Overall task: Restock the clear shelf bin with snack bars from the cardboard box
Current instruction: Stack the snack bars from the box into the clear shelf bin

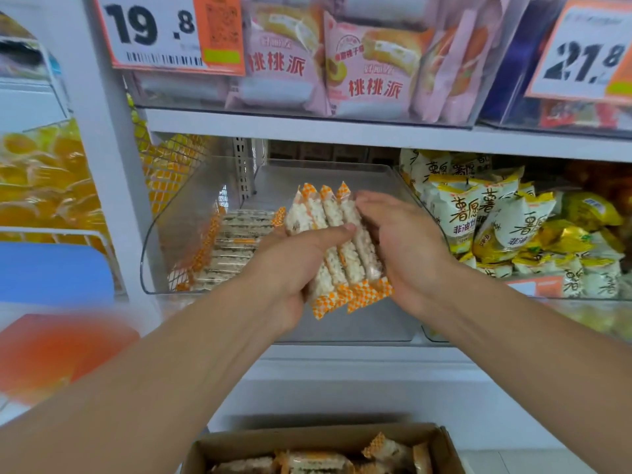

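Observation:
Both hands hold a bundle of several snack bars [337, 244], white puffed bars in clear wrappers with orange-checked ends, just above the front of the clear shelf bin [160, 234]. My left hand [301, 265] grips the bundle from below and the left, thumb across the top. My right hand [400, 244] presses against its right side. A stack of the same bars [232, 248] lies on its side in the bin's left half; the right half shows bare floor. The cardboard box [307, 439] sits below at the bottom edge, with more bars [314, 461] inside.
A bin of yellow-and-white chip bags [506, 227] stands to the right. Pink cake packs [369, 66] fill the shelf above, behind price tags 19.8 [154, 29] and 21.8 [581, 59]. Yellow snacks [44, 186] sit on the left rack. A white shelf edge [342, 131] overhangs the bin.

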